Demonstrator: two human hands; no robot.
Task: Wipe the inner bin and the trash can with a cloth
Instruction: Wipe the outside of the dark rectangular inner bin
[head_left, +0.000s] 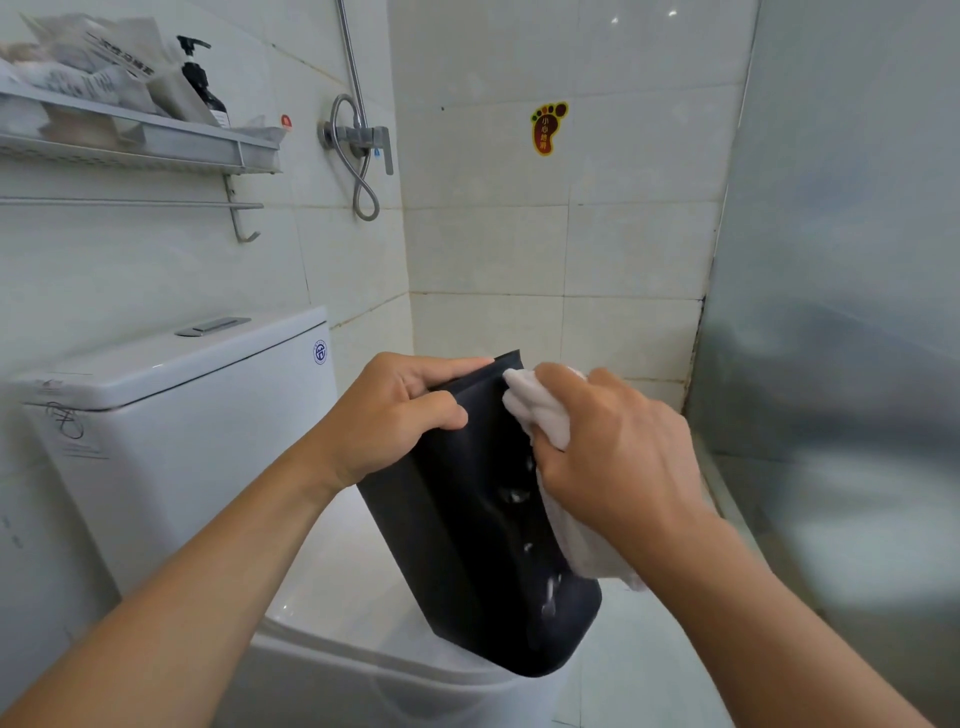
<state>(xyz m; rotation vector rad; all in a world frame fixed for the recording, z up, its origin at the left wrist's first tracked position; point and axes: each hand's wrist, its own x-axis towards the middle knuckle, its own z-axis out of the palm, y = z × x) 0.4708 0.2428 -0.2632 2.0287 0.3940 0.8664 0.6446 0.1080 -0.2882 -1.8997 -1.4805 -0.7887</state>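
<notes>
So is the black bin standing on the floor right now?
No, the left hand grips the black bin at its rim, holding it tilted above the toilet.

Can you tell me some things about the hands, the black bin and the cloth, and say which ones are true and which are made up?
1. The left hand grips the black bin at its rim. True.
2. The right hand holds a blue sponge. False: it holds a white cloth.
3. The bin stands on the floor. False: it is held tilted above the closed toilet lid.
4. The cloth touches the bin near its top edge. True.
5. A dark pump bottle stands on the wall shelf. True.
</notes>
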